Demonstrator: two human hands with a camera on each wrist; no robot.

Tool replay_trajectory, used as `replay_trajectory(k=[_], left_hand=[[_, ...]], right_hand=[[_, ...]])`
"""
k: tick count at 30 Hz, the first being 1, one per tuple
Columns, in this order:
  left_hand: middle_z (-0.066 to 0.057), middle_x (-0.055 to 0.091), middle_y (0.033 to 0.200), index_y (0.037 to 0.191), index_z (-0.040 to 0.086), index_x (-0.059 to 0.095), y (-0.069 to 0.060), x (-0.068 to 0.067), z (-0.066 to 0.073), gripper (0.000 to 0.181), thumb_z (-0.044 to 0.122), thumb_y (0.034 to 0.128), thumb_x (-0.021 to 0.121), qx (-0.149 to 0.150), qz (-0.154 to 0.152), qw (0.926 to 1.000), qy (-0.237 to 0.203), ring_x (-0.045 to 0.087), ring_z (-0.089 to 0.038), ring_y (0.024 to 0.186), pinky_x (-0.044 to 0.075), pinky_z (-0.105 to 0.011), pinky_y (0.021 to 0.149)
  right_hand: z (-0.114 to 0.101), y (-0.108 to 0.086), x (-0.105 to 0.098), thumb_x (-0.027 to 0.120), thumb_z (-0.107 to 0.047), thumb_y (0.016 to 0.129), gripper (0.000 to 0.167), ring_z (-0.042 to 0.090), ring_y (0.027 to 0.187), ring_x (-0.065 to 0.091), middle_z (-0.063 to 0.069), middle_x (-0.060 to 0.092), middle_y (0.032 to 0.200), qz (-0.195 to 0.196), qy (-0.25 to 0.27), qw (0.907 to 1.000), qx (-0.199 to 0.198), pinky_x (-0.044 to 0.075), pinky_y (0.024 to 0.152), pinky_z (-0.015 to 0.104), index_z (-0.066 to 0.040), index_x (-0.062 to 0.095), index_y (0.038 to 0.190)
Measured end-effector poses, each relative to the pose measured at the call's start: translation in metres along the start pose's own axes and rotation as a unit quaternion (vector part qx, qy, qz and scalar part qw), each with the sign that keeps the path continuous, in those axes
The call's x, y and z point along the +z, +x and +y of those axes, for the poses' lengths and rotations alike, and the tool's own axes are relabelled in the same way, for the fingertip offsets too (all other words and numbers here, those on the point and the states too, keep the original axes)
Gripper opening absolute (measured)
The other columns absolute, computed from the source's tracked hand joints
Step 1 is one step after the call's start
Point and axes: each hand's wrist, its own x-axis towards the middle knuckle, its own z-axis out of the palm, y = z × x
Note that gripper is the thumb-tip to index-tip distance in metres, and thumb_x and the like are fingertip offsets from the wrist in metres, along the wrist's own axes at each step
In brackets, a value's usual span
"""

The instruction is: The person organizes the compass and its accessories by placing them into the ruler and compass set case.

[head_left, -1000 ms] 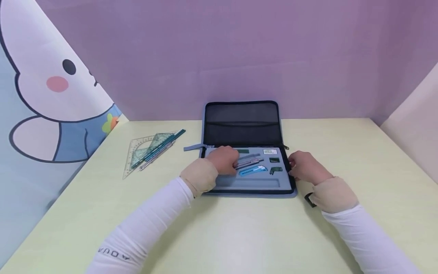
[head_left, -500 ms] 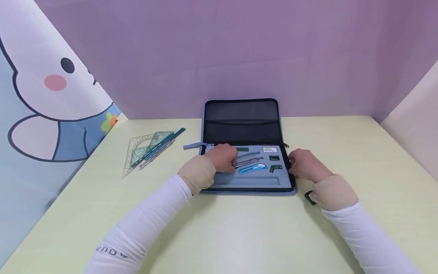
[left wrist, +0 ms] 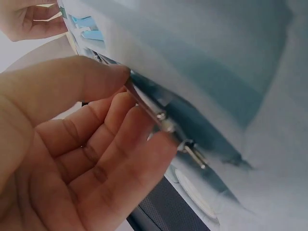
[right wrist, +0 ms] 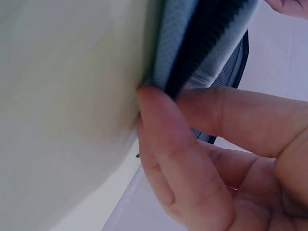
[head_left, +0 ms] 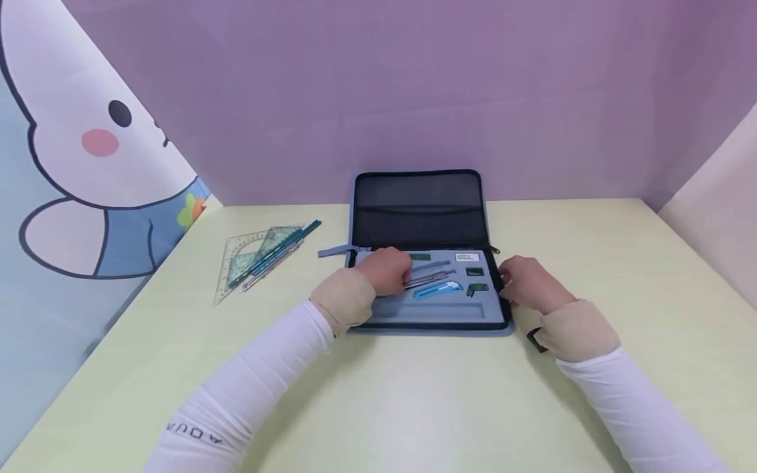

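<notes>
My left hand (head_left: 386, 270) is over the left part of an open zippered case (head_left: 434, 331) in the head view. Thumb and fingers pinch a metal drawing compass (left wrist: 159, 115), which lies along a slot in the grey tray (head_left: 428, 314). Its hinge end shows in the left wrist view; my hand partly covers the rest. At the case's right side, my right hand (head_left: 529, 284) pinches the zippered edge (right wrist: 175, 57) between thumb and fingers. A blue utility knife (head_left: 437, 290) sits in the tray just in front of the compass.
Dark green small pieces (head_left: 476, 289) and a white block with a green print (head_left: 467, 257) fill other tray slots. The lid (head_left: 418, 197) stands raised against the purple backdrop. Left of the case lie clear set squares (head_left: 223, 279) with pencils (head_left: 272, 253) on top.
</notes>
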Motion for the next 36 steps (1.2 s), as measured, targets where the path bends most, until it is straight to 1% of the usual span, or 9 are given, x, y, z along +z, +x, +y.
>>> replay_trajectory(k=[5, 10, 13, 21, 27, 29, 32, 36], left_hand=[[-0.003, 0.067, 0.093, 0.096, 0.008, 0.069, -0.001, -0.001, 0.000, 0.017, -0.001, 0.0817, 0.065, -0.001, 0.004, 1.0000, -0.007, 0.057, -0.016, 0.078, 0.049, -0.028, 0.074], [-0.003, 0.068, 0.094, 0.095, 0.009, 0.071, -0.002, 0.000, -0.002, 0.016, -0.001, 0.0819, 0.066, 0.004, 0.031, 0.9994, -0.016, 0.059, -0.017, 0.081, 0.050, -0.028, 0.077], [-0.003, 0.068, 0.093, 0.093, 0.009, 0.071, -0.002, 0.001, -0.002, 0.015, 0.000, 0.0816, 0.067, 0.003, 0.041, 0.9989, -0.020, 0.059, -0.017, 0.081, 0.050, -0.028, 0.077], [-0.002, 0.067, 0.088, 0.090, 0.009, 0.071, -0.002, 0.004, -0.003, 0.014, -0.001, 0.0804, 0.068, 0.007, 0.050, 0.9983, -0.028, 0.057, -0.016, 0.078, 0.049, -0.027, 0.074], [0.000, 0.067, 0.086, 0.089, 0.011, 0.072, 0.001, 0.011, -0.003, 0.013, 0.001, 0.0849, 0.064, 0.009, 0.059, 0.9979, -0.027, 0.056, -0.014, 0.075, 0.048, -0.025, 0.070], [-0.001, 0.067, 0.086, 0.088, 0.010, 0.072, 0.001, 0.012, -0.002, 0.013, 0.001, 0.0850, 0.063, 0.009, 0.063, 0.9976, -0.028, 0.056, -0.014, 0.074, 0.048, -0.025, 0.070], [-0.002, 0.067, 0.086, 0.088, 0.010, 0.072, 0.000, 0.011, -0.002, 0.014, 0.000, 0.0848, 0.063, 0.009, 0.065, 0.9974, -0.030, 0.056, -0.015, 0.075, 0.049, -0.025, 0.071], [-0.002, 0.068, 0.088, 0.090, 0.009, 0.073, -0.002, 0.008, -0.002, 0.016, -0.001, 0.0852, 0.063, 0.010, 0.059, 0.9974, -0.039, 0.057, -0.015, 0.077, 0.050, -0.026, 0.073]], right_hand=[[0.000, 0.000, -0.001, 0.058, 0.009, 0.081, 0.042, 0.030, 0.083, 0.063, 0.036, 0.054, 0.111, -0.002, 0.006, 1.0000, -0.003, 0.055, 0.064, 0.030, 0.023, 0.045, 0.119], [0.000, 0.001, -0.001, 0.058, 0.009, 0.081, 0.042, 0.030, 0.082, 0.063, 0.036, 0.054, 0.110, 0.005, -0.003, 0.9999, -0.010, 0.055, 0.063, 0.030, 0.023, 0.046, 0.118], [0.001, 0.002, -0.001, 0.059, 0.010, 0.080, 0.042, 0.030, 0.081, 0.064, 0.037, 0.054, 0.110, 0.006, -0.003, 0.9999, -0.014, 0.056, 0.063, 0.030, 0.024, 0.046, 0.118], [0.001, 0.001, 0.000, 0.057, 0.010, 0.081, 0.041, 0.026, 0.078, 0.062, 0.035, 0.055, 0.108, -0.003, -0.003, 0.9999, -0.011, 0.055, 0.064, 0.030, 0.023, 0.046, 0.118], [0.002, 0.000, 0.000, 0.057, 0.010, 0.081, 0.041, 0.026, 0.079, 0.062, 0.035, 0.054, 0.108, -0.006, -0.001, 0.9999, -0.013, 0.055, 0.064, 0.030, 0.023, 0.046, 0.118], [0.002, 0.001, -0.001, 0.057, 0.010, 0.081, 0.041, 0.027, 0.078, 0.062, 0.035, 0.054, 0.107, -0.005, -0.001, 0.9999, -0.015, 0.055, 0.064, 0.030, 0.023, 0.046, 0.118], [0.002, 0.001, -0.001, 0.057, 0.010, 0.081, 0.041, 0.027, 0.078, 0.062, 0.034, 0.054, 0.107, -0.004, -0.003, 0.9999, -0.015, 0.055, 0.064, 0.030, 0.023, 0.046, 0.118], [0.001, 0.002, -0.001, 0.057, 0.009, 0.082, 0.041, 0.028, 0.080, 0.062, 0.035, 0.054, 0.108, -0.007, -0.006, 0.9999, -0.011, 0.055, 0.064, 0.030, 0.023, 0.045, 0.119]])
